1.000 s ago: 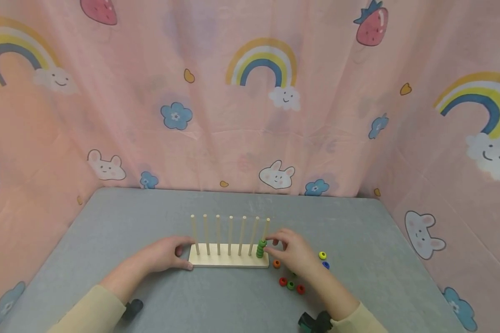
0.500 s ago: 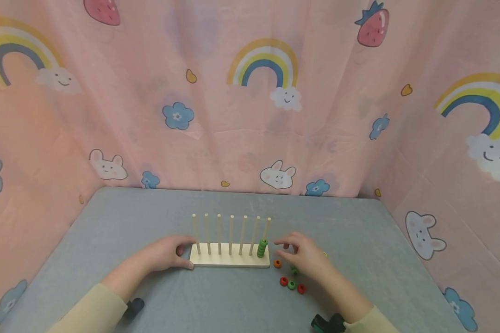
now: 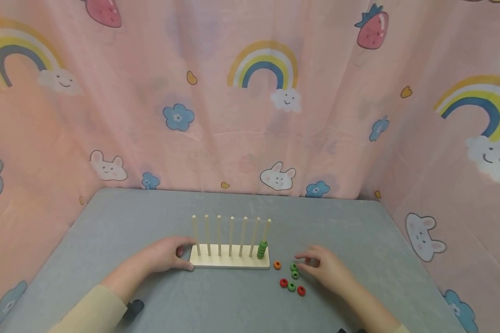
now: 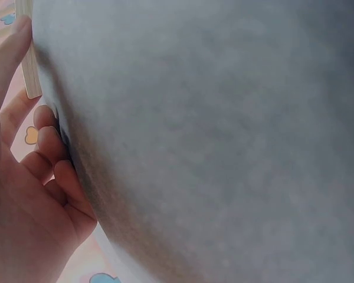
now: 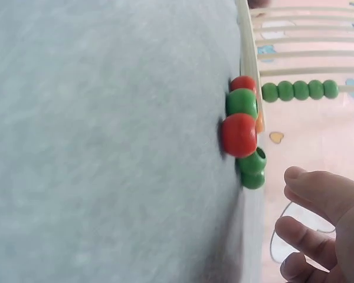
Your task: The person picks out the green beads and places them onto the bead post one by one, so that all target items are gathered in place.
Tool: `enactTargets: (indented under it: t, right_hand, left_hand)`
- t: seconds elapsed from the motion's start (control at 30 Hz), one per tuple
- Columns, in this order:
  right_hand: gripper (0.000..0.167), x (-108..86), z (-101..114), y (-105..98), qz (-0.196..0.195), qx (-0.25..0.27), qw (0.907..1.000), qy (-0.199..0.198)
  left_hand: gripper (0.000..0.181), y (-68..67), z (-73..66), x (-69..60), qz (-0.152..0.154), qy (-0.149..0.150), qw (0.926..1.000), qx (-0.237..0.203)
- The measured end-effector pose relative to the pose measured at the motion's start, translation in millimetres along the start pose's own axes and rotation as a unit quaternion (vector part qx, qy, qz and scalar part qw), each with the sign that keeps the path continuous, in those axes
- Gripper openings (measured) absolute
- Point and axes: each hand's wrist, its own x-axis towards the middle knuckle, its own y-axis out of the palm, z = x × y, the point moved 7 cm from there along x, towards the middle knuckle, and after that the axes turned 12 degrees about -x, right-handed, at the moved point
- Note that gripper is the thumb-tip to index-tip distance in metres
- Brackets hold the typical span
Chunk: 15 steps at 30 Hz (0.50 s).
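Observation:
My left hand (image 3: 168,253) grips the left end of a pale wooden peg board (image 3: 229,263), thumb at the front edge and index finger behind. Several upright pegs stand in a row on it. Several green beads (image 3: 262,249) are stacked on the rightmost peg; the other pegs are bare. To the right of the board, my right hand (image 3: 327,268) hovers beside two loose green beads (image 3: 294,271), thumb and fingers parted. Nothing shows between them in the right wrist view, where the stacked beads (image 5: 301,90) also appear.
An orange bead (image 3: 277,265) lies close to the board's right end. Nearer the front are a red bead (image 3: 284,282), a green bead (image 3: 291,286) and another red bead (image 3: 302,291). A patterned pink curtain (image 3: 216,152) surrounds the grey table (image 3: 150,208).
My right hand has let go of the green bead at the rightmost peg and moved right and toward me, to the loose beads. My left hand stays on the peg board.

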Motion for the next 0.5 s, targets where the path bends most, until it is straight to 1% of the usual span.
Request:
enactTargets:
  t: [0.1,0.23,0.4,0.5]
  right_hand:
    - [0.018,-1.7,-4,3,0.004,-0.007,0.9998,0.017]
    - [0.019,-1.5,-6,6,0.013,-0.019,0.9995,0.023]
    - [0.02,0.4,-5,10,0.031,-0.039,0.9987,-0.001]
    - [0.02,2.1,-3,13,0.046,-0.044,0.9979,-0.003]
  left_hand:
    - [0.064,0.0,-0.2,-0.4,0.001,-0.002,1.0,-0.003]
    - [0.065,0.3,0.0,0.2,-0.001,-0.005,1.0,-0.001]
    - [0.064,1.2,1.2,1.2,-0.003,-0.006,1.0,0.003]
    - [0.064,1.4,2.1,1.3,-0.004,-0.006,1.0,0.003]
